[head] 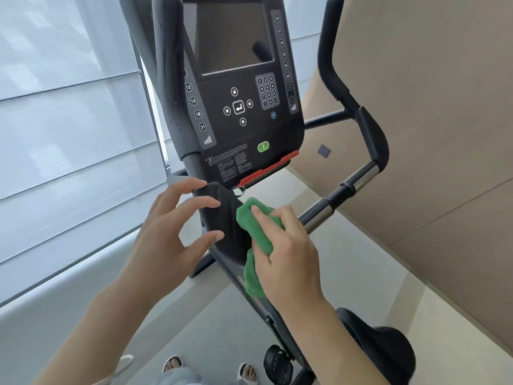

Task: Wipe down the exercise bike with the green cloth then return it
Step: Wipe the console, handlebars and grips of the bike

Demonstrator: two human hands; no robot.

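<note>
Right hand grips the green cloth, fingers curled over the bunched fabric and pressing it against the right side of the black column housing of the exercise bike, just below the console. One end of the cloth hangs down along the frame beneath the hand. Left hand holds nothing: fingers spread and nearly straight, fingertips touching the left edge of the same housing, thumb lying lower against it. Console stands above and beyond both hands, tilted in view, with a dark screen, a number keypad, arrow keys round an enter key, a green button and a red strip along its lower edge. Droplets show on the left-hand black upright beside the console. Right handlebar, black with chrome sections, runs off to the right. Saddle sits near right, a pedal beside it. Person's feet in open sandals show at the near edge on a pale floor. Window blinds fill the left; a tan wall fills the right.
</note>
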